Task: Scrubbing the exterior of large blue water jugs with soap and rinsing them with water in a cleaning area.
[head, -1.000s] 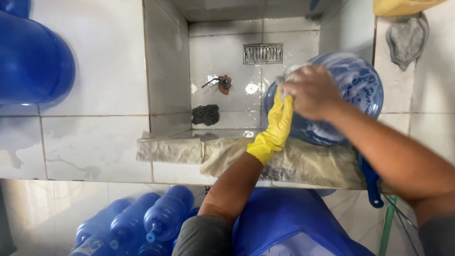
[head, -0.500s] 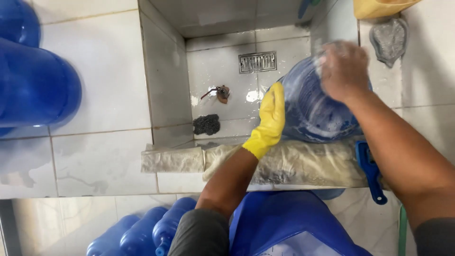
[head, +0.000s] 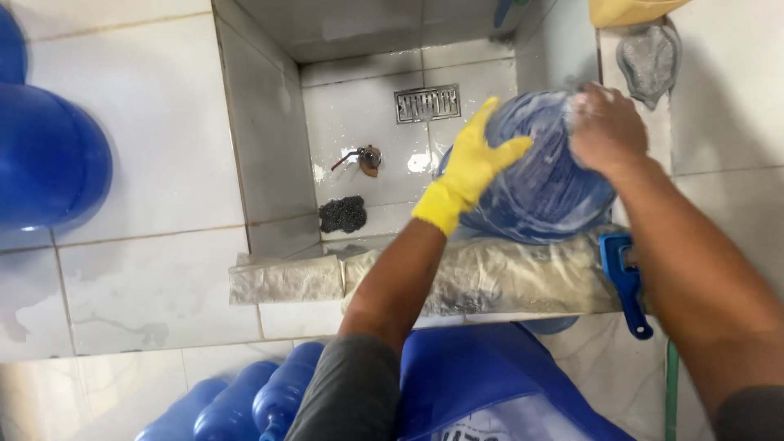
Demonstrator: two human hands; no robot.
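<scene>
Now: left hand in yellow glove spread flat, steadying soapy blue jug | bare right hand pressed on top, scrubbing | jug propped on padded ledge

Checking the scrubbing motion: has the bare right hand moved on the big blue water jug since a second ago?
Yes. The bare right hand went from the jug's left-centre, beside the glove, up toward the right wall.

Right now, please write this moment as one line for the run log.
left hand: yellow glove, flat on blue bottle | right hand: bare, soapy, on bottle top | bottle: lying on cloth-covered ledge
</scene>
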